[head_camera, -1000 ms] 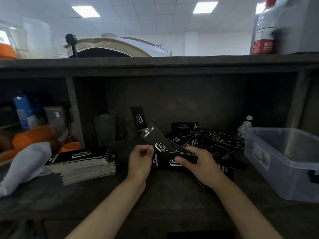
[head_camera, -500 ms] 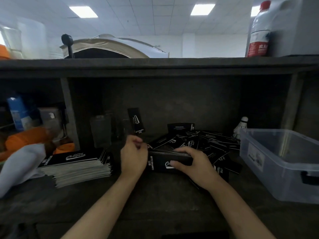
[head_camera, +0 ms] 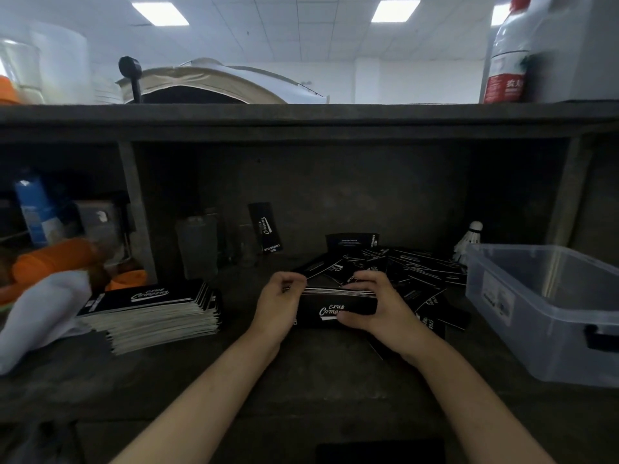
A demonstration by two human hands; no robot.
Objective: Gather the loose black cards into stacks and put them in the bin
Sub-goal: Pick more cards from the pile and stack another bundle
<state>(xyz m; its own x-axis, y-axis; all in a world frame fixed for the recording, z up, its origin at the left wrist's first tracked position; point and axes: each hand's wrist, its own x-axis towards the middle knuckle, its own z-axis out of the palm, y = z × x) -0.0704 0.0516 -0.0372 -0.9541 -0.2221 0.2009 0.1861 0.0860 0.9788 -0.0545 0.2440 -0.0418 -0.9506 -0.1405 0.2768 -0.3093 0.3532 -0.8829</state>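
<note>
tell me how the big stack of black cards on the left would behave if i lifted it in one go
The big stack likely shears apart: its edges already sit staggered. Many thin layers suggest real heft, probably needing two hands. Single cards look stiff enough; the leaning card stands unbent.

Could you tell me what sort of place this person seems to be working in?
Probably a storage nook in an office-like room: a dark shelf unit, a card stack and plastic bin on its counter, panel ceiling lights beyond.

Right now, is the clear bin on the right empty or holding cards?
Looks empty: the clear bin shows nothing inside through its walls or open top.
</note>
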